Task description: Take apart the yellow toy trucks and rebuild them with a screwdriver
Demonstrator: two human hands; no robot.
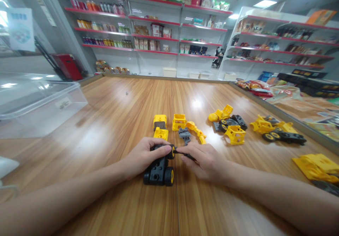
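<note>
A black toy truck chassis (158,170) with black tyres and yellow hubs lies on the wooden table in front of me. My left hand (148,155) is closed over its far end, thumb by the far right wheel (172,151). In my right hand (202,160) is a small dark screwdriver (187,155), its tip against that wheel's hub. The fingers hide most of its handle. Just beyond the chassis are a yellow toy part (161,133), a yellow cab (179,122), a grey bracket (184,135) and a yellow digger arm (196,132).
Further right lie more toy vehicle pieces, including a yellow cab frame (235,135), a black chassis (288,137) and yellow parts (316,167). A clear plastic bin (42,105) stands at left. A tiny metallic bit (126,93) lies farther back. Stocked shelves rise behind the table.
</note>
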